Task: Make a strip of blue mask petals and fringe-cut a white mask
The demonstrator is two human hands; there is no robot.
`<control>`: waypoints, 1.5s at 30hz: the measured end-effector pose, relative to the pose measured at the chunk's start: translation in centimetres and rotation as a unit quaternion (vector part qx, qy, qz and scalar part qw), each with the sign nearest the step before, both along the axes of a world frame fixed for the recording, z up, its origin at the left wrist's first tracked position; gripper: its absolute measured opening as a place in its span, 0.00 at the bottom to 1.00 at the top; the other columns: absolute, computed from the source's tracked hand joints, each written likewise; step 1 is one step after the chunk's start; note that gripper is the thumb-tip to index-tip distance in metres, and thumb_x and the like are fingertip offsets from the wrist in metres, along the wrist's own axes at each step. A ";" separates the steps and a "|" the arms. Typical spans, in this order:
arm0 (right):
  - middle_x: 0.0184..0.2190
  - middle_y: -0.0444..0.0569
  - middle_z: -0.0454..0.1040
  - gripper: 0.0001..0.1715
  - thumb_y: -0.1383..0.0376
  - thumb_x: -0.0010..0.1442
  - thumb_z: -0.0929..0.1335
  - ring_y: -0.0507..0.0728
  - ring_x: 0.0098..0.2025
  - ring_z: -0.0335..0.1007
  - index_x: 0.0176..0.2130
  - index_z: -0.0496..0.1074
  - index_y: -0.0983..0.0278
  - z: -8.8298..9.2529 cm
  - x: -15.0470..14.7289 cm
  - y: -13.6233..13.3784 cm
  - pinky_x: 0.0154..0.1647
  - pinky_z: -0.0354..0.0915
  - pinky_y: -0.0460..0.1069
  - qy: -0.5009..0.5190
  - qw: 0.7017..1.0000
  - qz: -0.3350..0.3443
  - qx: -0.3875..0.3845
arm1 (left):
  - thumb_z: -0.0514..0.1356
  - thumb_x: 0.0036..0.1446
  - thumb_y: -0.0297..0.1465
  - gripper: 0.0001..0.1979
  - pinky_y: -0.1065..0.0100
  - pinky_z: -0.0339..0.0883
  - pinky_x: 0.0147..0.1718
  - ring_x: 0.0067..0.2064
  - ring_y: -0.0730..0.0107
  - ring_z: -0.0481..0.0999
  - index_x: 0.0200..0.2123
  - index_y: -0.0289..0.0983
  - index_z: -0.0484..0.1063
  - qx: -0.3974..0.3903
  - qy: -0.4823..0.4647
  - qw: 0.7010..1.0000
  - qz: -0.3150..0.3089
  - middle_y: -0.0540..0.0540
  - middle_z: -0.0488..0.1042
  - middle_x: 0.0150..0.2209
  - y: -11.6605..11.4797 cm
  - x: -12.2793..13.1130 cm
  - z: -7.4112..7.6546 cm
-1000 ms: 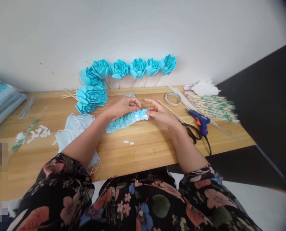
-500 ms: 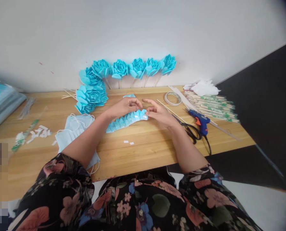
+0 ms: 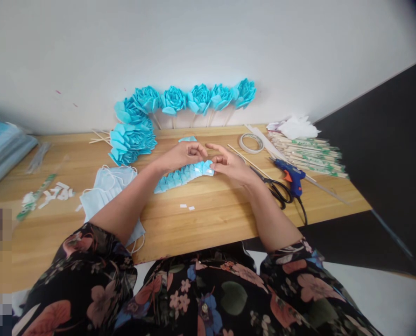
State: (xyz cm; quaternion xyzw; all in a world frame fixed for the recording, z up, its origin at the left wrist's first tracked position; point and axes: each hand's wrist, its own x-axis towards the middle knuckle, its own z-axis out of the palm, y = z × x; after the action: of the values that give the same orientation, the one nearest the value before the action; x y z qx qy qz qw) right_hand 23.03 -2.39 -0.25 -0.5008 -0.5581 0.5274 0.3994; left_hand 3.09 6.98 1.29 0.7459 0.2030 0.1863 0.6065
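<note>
Across the tabletop [image 3: 215,228], right grip [image 3: 231,166] pinches a pleated blue strip [image 3: 183,176]; left grip [image 3: 181,155] unclear.

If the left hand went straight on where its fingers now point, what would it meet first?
Most likely the right hand, which lies just across from the left hand. One view leaves depth unclear, so it might pass above or below.

Blue strip [image 3: 184,175] partly behind right hand [image 3: 233,166]

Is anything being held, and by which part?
The right hand has its thumb at the right end of the folded blue strip; whether it grips cannot be told. The left hand is close by, its hold unclear.
</note>
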 end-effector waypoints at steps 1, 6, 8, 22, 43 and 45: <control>0.29 0.40 0.72 0.41 0.59 0.55 0.75 0.53 0.31 0.69 0.64 0.61 0.57 0.1 0.0 0.0 0.36 0.66 0.49 -0.001 1.000 0.000 0.002 | 0.64 0.57 0.32 0.07 0.70 0.64 0.36 0.35 0.75 0.72 0.37 0.35 0.73 -0.001 -0.001 1.000 -0.001 0.49 0.75 0.34 0.0 0.0 0.0; 0.31 0.41 0.73 0.43 0.59 0.55 0.75 0.51 0.31 0.68 0.65 0.60 0.58 0.6 0.4 -0.2 0.34 0.63 0.47 -0.007 1.000 -0.008 0.021 | 0.64 0.55 0.31 0.07 0.70 0.63 0.36 0.35 0.74 0.72 0.37 0.34 0.73 -0.010 -0.002 1.000 0.006 0.48 0.75 0.34 0.0 0.0 -0.3; 0.31 0.41 0.73 0.44 0.60 0.55 0.75 0.51 0.31 0.67 0.66 0.59 0.58 0.8 0.5 -0.3 0.33 0.62 0.46 -0.007 0.999 -0.013 0.028 | 0.64 0.55 0.30 0.07 0.70 0.63 0.35 0.34 0.75 0.71 0.37 0.34 0.72 -0.016 -0.006 1.000 0.008 0.49 0.74 0.33 0.0 0.0 -0.5; 0.30 0.41 0.72 0.43 0.56 0.55 0.75 0.53 0.31 0.67 0.65 0.61 0.58 0.1 0.3 -0.1 0.33 0.62 0.48 -0.017 0.999 0.001 0.028 | 0.64 0.56 0.31 0.06 0.68 0.65 0.39 0.37 0.73 0.73 0.36 0.34 0.73 0.004 -0.005 1.000 0.003 0.48 0.75 0.36 -0.1 0.0 -0.1; 0.35 0.46 0.78 0.41 0.46 0.58 0.72 0.58 0.39 0.75 0.64 0.65 0.58 -0.9 0.2 0.5 0.43 0.71 0.54 -0.013 0.995 -0.091 0.042 | 0.65 0.53 0.29 0.11 0.72 0.61 0.32 0.31 0.76 0.69 0.40 0.35 0.71 -0.010 -0.035 0.999 0.035 0.52 0.71 0.29 0.0 0.5 -0.7; 0.40 0.48 0.79 0.43 0.44 0.57 0.72 0.59 0.43 0.76 0.64 0.64 0.57 -1.1 -0.2 0.6 0.45 0.73 0.55 0.027 0.994 -0.107 0.025 | 0.66 0.52 0.30 0.12 0.72 0.61 0.32 0.31 0.75 0.70 0.41 0.35 0.71 -0.025 -0.047 0.997 0.063 0.52 0.71 0.29 0.3 0.5 -1.0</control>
State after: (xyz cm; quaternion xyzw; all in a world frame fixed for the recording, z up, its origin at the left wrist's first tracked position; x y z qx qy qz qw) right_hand 22.87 -1.76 -1.36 -0.5332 -0.5033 0.4809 0.4807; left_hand 3.60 7.24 0.28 0.7064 0.2254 0.2539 0.6211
